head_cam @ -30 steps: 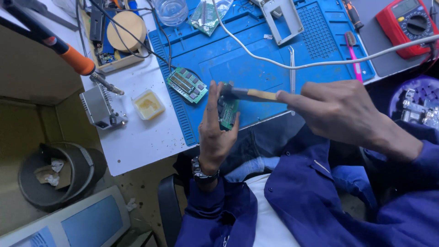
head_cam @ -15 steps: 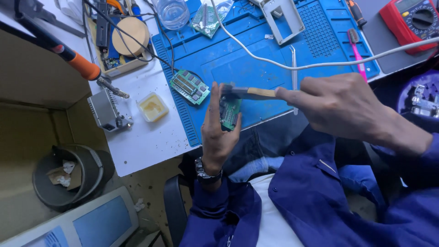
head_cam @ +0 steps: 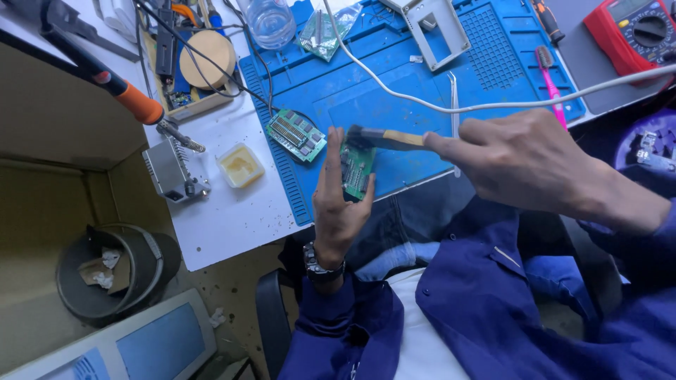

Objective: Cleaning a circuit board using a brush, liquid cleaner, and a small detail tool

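My left hand [head_cam: 336, 204] holds a small green circuit board [head_cam: 357, 172] upright at the near edge of the blue work mat [head_cam: 394, 98]. My right hand [head_cam: 524, 165] grips a brush with a wooden handle [head_cam: 394, 138]; its dark bristles touch the top of that board. A second green circuit board [head_cam: 296, 134] lies flat on the mat's left edge, just beyond my left hand's fingers.
A soldering iron with an orange grip [head_cam: 130, 98] rests over a metal stand [head_cam: 171, 171] beside a yellow flux tub [head_cam: 240, 166]. A white cable [head_cam: 493, 105] crosses the mat. A red multimeter [head_cam: 634, 32] sits far right. A bin [head_cam: 113, 271] stands on the floor below.
Both hands with the board and brush stay together near the mat's edge; the brush shifts only slightly on the board. The view has drifted a little.
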